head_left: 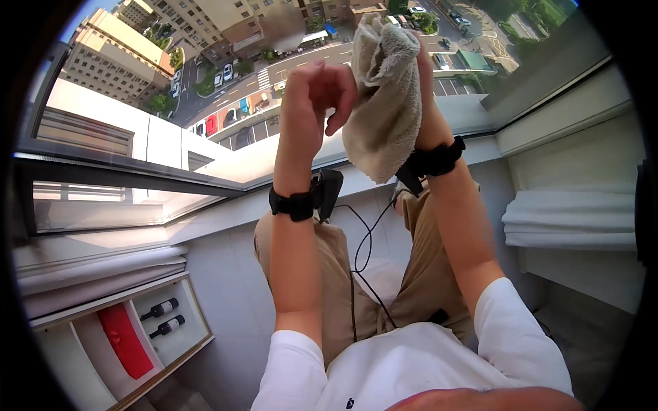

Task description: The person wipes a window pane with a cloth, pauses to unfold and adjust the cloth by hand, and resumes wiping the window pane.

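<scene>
A beige terry cloth (384, 103) hangs bunched in front of the window, with my right hand (425, 75) closed around its right side. The cloth covers most of that hand's fingers. Just left of the cloth is my left hand (317, 99), raised with its fingers loosely bent and the thumb apart from them. Nothing shows inside it, and its fingertips come close to the cloth. Whether they touch it I cannot tell. Both wrists wear black straps, the left strap (293, 205) and the right strap (439, 159), each with a dark device attached.
Window glass (274, 75) lies ahead, with a street and buildings far below. A dark window frame (130, 181) extends at left. Black cables (363, 253) dangle between my legs. A shelf unit (199, 342) with two bottles stands lower left. White folded fabric (572, 219) is at right.
</scene>
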`<state>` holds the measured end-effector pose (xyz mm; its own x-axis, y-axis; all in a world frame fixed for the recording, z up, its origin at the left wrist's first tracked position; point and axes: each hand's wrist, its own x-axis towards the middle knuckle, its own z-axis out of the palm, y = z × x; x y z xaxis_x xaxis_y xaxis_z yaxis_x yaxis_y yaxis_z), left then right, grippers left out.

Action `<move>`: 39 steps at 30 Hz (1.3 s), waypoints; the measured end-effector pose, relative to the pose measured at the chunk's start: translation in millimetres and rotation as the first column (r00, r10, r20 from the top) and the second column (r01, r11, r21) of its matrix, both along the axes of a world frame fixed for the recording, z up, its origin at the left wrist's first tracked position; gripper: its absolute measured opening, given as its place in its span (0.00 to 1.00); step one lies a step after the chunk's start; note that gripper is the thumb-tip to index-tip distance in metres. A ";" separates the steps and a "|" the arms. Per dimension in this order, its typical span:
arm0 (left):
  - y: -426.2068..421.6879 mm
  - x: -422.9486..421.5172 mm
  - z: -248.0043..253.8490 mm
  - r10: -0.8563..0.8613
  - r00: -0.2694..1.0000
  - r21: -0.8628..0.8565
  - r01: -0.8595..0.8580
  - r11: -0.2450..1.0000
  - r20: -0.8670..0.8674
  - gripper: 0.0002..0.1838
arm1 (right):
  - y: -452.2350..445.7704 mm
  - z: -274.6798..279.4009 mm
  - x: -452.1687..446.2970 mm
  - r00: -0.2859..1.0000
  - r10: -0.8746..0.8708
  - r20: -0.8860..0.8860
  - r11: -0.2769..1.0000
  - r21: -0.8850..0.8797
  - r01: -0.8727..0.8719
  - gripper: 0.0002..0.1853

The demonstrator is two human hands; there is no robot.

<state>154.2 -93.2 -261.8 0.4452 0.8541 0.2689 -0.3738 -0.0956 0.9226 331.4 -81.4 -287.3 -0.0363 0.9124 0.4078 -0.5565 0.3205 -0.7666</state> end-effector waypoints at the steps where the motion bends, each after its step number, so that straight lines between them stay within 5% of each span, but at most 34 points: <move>1: -4.7 0.6 5.7 -0.112 0.993 -0.098 0.116 0.988 0.040 0.35 | 3.0 -7.2 4.6 0.998 0.044 -0.041 0.999 -0.003 -0.044 0.11; 5: -12.0 1.3 18.4 -0.549 0.836 -0.068 0.548 0.834 -0.006 0.36 | 23.1 -30.1 7.0 0.926 0.333 -0.175 0.941 0.119 -0.316 0.25; 6: -14.4 3.8 22.7 -0.600 0.797 -0.106 0.592 0.799 -0.067 0.34 | 18.6 -27.6 -0.5 0.965 0.253 -0.074 0.962 0.127 -0.242 0.23; 10: -14.1 14.6 -1.3 -0.347 0.921 -0.121 0.329 0.936 -0.177 0.32 | -16.5 -9.3 -14.5 0.938 -0.132 0.321 0.967 0.251 0.050 0.20; 14: -11.0 2.5 2.2 -0.289 0.951 -0.115 0.277 0.954 -0.107 0.33 | -3.3 -11.2 9.7 0.650 -0.337 0.681 0.932 0.338 0.129 0.31; 15: -10.4 -0.1 5.0 -0.290 0.953 -0.108 0.280 0.954 -0.092 0.33 | 0.0 -18.8 9.4 0.644 -0.438 0.627 0.831 0.556 0.022 0.33; 17: -9.1 -3.8 5.7 -0.294 0.950 -0.094 0.284 0.954 -0.107 0.34 | -13.0 -12.0 -13.2 0.830 -0.243 0.502 0.896 0.444 -0.006 0.24; 24: -13.0 -0.3 -1.7 -0.136 0.956 -0.036 0.131 0.991 -0.258 0.30 | -10.8 -16.6 -25.8 0.883 -0.161 0.440 0.974 0.216 0.070 0.19; 29: -9.7 11.7 -13.4 0.026 0.971 0.037 -0.017 0.999 -0.237 0.28 | -17.5 -15.8 -35.9 0.914 -0.249 0.320 0.938 0.316 0.144 0.15; 32: -8.2 13.7 -13.3 0.076 0.955 0.130 -0.040 0.991 -0.285 0.30 | -21.5 -10.8 -37.6 0.955 -0.145 0.257 0.980 0.170 0.103 0.14; 35: -10.0 13.0 -7.4 0.039 0.930 0.150 0.017 0.989 -0.364 0.32 | -11.1 -11.3 -34.3 0.989 0.010 0.150 0.997 0.077 -0.021 0.14; 37: -13.8 11.7 7.2 -0.062 0.889 0.053 0.096 0.994 -0.453 0.34 | 11.0 -32.1 -33.0 0.998 0.046 0.048 0.979 0.197 -0.054 0.14; 39: -17.3 10.7 16.7 -0.101 0.867 0.008 0.120 0.993 -0.489 0.35 | 10.8 -28.9 -38.0 0.988 -0.108 0.111 0.952 0.298 0.071 0.14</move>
<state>164.9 -110.5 -245.1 0.6183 0.7856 0.0239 0.1113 -0.1176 0.9868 293.4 -70.6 -316.2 -0.0277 0.7555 0.6546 -0.4212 0.5850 -0.6931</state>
